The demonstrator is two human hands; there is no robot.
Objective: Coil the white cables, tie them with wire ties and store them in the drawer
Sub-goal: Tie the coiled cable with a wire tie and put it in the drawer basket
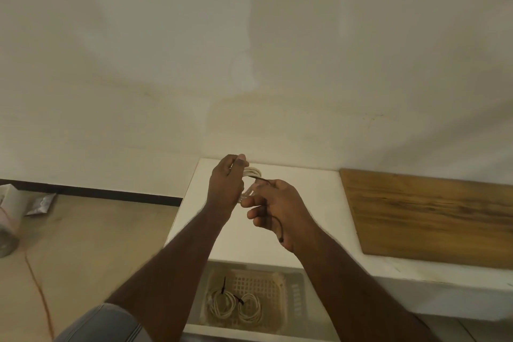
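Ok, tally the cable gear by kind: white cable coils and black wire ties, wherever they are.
White cable coils: 3, one held in both hands, two lying in the open drawer.
Black wire ties: 3, one in the right hand, two on the drawer coils.
Total: 6

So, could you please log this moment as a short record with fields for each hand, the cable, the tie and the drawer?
left hand: grips the coiled white cable above the white cabinet top
right hand: pinches the black wire tie at the coil; the tie's tail hangs over the palm
drawer: open below the hands
drawer contents: a lattice basket with two tied coils
beside: a wooden board to the right
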